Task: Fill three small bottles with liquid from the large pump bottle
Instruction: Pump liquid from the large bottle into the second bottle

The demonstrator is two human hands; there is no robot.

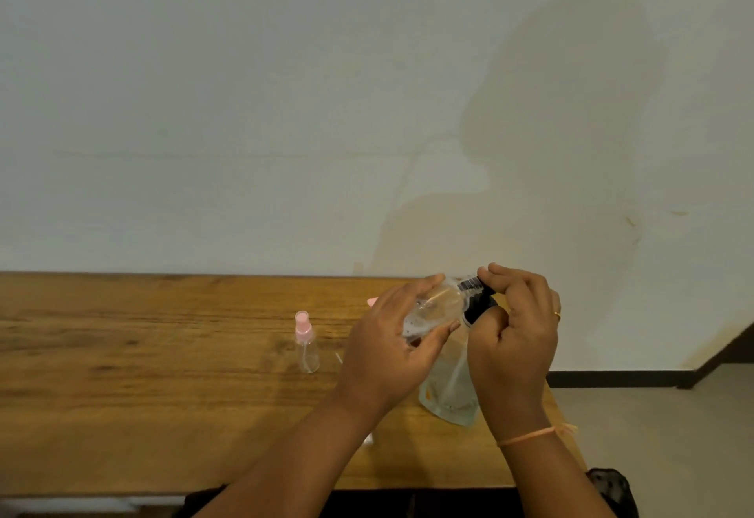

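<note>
Above wooden table, left hand gripping clear bottle, right hand pinching black cap (half hidden)

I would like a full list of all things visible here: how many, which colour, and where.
table: one, brown wood, along the wall
small spray bottle: one, clear with pink cap, upright on the table, left of centre
pink cap: one, peeking from behind the left hand; its bottle is hidden
large bottle: one, clear, base on the table
black top: one, on the large bottle
wall: one, pale, behind the table
floor: pale, lower right
ring: one, gold, right hand
thread band: one, orange, right wrist
left hand: one, holds the large bottle's upper part
right hand: one, pinches the black top
</note>
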